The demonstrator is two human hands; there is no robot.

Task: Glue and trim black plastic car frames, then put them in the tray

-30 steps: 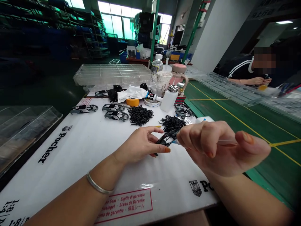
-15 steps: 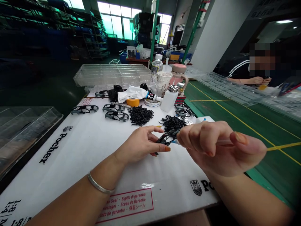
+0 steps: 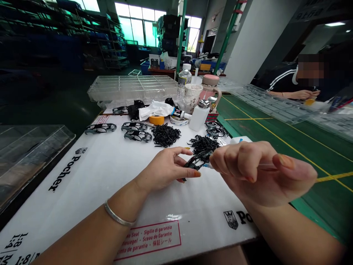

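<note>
My left hand (image 3: 168,168) grips a small black-and-grey model car body part (image 3: 197,161) between thumb and fingers, just above the white board. My right hand (image 3: 256,171) is curled beside it, fingers wrapped round a thin translucent tool (image 3: 268,164) mostly hidden in the palm. Something blue shows between the car part and the right fingers; I cannot tell whether it touches the part. Behind the hands lie a heap of short black strips (image 3: 204,143) and a second strip heap (image 3: 166,135). More car body parts (image 3: 138,135) rest at the left.
A white squeeze bottle with metal cap (image 3: 199,116), an orange tape roll (image 3: 156,120), a glue tube (image 3: 180,113) and a pink flask (image 3: 210,88) stand at the back. Clear divided trays (image 3: 132,86) lie behind. Across the green table sits another person (image 3: 286,82).
Both hands keep nearly the same pose, with the car part still held. The right hand has shifted very slightly to the right; the view has moved a little.
</note>
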